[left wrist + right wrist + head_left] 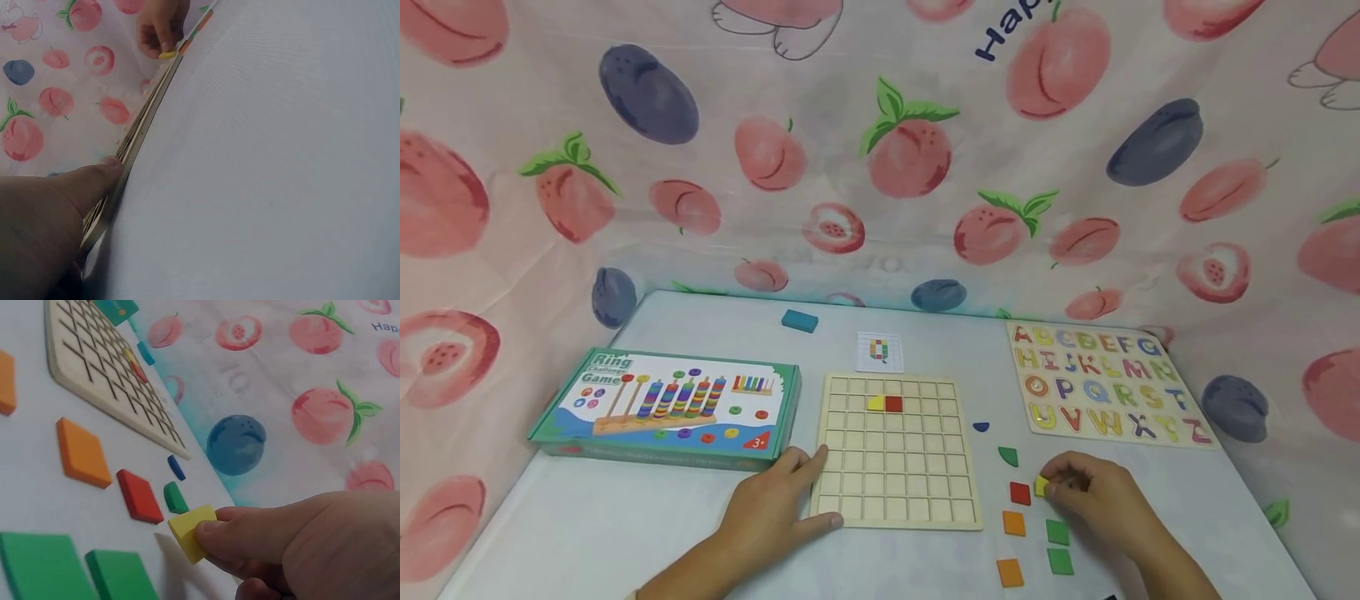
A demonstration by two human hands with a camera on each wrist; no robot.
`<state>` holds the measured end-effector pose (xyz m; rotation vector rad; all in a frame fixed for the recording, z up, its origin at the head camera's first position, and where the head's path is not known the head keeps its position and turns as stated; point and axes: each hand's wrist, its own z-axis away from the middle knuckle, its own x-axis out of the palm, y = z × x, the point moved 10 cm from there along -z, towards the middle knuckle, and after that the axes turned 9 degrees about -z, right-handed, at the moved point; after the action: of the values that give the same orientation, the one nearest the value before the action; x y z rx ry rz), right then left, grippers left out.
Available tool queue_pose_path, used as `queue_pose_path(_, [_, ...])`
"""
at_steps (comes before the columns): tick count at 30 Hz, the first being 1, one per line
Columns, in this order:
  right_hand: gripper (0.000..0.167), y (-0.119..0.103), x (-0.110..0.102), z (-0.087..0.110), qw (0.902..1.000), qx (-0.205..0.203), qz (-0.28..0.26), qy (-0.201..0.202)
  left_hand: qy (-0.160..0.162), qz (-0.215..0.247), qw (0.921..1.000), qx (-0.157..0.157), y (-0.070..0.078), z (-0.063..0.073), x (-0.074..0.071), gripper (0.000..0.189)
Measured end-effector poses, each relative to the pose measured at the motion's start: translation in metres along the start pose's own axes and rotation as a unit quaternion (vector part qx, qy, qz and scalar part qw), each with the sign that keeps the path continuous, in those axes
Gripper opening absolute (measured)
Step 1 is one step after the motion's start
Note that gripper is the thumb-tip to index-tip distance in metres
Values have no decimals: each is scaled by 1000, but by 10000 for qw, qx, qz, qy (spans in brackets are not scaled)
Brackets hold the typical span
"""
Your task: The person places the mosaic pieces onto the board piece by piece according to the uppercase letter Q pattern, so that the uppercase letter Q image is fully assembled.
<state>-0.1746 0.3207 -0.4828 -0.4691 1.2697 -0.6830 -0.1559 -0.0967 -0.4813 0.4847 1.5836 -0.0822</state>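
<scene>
Between thumb and fingers my right hand (pixel 1097 493) pinches a yellow square tile (pixel 187 528), tilted above the white table in the right wrist view. My left hand (pixel 775 500) rests at the near left corner of a wooden grid board (pixel 896 529), its thumb (pixel 100 178) against the edge. In the board's second row a yellow tile (pixel 876 403) and a red tile (pixel 893 404) lie side by side. Near the right hand lie a red square tile (pixel 1020 493), a green quarter-round tile (pixel 1008 456), an orange tile (pixel 1013 523) and a green square tile (pixel 1057 532).
Behind the board lies a small pattern card (pixel 880 352) with a coloured Q, and a teal block (pixel 800 321). A Ring Challenge Game box (pixel 662 408) sits left, an alphabet board (pixel 1108 383) back right. A blue half-round tile (pixel 981 427) lies right of the grid.
</scene>
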Motion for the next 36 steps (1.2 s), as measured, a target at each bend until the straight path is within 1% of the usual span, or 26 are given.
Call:
queue_pose_path(5, [15,-7,-1,-8,9996,-77,-281,-3,6,-29,10000,5,1,0,-1,89])
queue_pose_path(11, [14,-30,4,-19,9981,-255,-567,14,-9,-41,10000,-2,0,0,0,90])
queue_pose_path(18, [12,-54,16,-37,9932,-621,-972,-126,-52,-37,10000,20,0,-1,0,89])
queue_pose_path(25, [12,-67,30,-55,9910,-628,-1149,-281,4,-32,10000,60,0,0,0,89])
queue_pose_path(29, [12,-76,36,-63,9883,-800,-1252,-345,39,-51,9999,79,1,0,0,88])
queue_pose_path(32, [12,-86,40,-68,9845,-941,-1427,-401,35,-38,10000,69,1,0,-1,89])
queue_pose_path(36, [11,-99,48,-77,9813,-986,-1595,-445,-52,-20,10000,35,0,-1,0,89])
